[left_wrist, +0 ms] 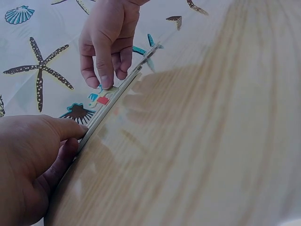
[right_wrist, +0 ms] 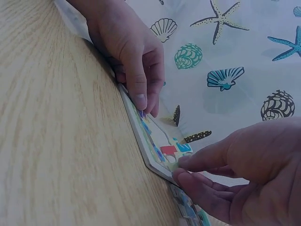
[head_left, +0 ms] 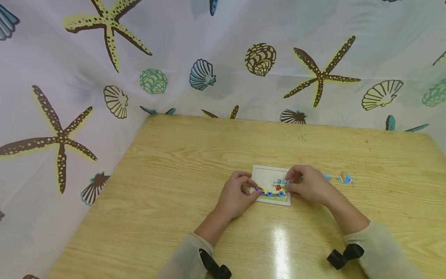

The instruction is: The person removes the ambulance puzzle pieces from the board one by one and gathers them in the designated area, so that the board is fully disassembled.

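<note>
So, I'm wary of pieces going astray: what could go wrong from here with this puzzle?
The right hand is close to the loose pieces, so its wrist might sweep them aside. The left hand has its fingertips at a purple piece; a slip could nudge its neighbours in the tray. The table looks smooth and shiny, so uneven pushing might slide the tray.

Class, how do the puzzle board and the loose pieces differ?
The puzzle board is larger; the loose pieces smaller. The board has a straight-edged frame; the pieces look irregular. The board lies between the left hand and right hand; the pieces, right of both. Both rest on the table.
</note>
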`<act>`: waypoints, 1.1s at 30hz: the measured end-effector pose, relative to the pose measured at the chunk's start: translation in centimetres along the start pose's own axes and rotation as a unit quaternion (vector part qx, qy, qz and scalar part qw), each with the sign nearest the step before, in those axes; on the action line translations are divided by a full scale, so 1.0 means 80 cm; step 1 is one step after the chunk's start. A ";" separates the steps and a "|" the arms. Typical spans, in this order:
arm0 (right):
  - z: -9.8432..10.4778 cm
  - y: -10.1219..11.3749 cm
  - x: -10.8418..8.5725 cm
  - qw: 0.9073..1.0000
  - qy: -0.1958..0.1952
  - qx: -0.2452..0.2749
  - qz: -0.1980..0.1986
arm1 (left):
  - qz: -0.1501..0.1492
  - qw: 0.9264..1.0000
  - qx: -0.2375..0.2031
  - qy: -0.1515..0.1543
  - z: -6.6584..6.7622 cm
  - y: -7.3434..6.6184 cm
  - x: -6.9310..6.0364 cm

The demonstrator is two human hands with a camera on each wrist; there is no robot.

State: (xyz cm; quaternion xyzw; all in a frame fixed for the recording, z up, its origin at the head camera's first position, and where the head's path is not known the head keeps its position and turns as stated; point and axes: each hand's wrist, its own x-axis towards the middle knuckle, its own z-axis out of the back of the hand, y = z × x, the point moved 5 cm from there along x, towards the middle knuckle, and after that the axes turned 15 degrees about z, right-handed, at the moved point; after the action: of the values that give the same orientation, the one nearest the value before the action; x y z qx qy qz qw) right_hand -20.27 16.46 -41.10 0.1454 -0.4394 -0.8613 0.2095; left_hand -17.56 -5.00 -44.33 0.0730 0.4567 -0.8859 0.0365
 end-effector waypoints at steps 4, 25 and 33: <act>0.000 -0.001 -0.004 0.999 -0.005 0.036 -0.002 | -0.002 1.000 -0.002 0.000 0.000 -0.001 -0.001; 0.036 -0.009 -0.019 0.993 0.019 0.114 0.024 | -0.002 1.000 -0.010 0.003 0.001 -0.002 0.000; 0.044 -0.010 -0.024 0.992 0.042 0.114 0.033 | 0.000 1.000 -0.003 0.002 0.001 0.000 -0.001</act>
State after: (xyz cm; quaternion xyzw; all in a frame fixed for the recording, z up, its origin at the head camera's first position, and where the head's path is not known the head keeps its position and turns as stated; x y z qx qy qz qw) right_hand -20.32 20.30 -39.61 0.1904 -0.5300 -0.7913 0.2380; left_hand -17.48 -5.04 -44.28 0.0747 0.4598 -0.8842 0.0353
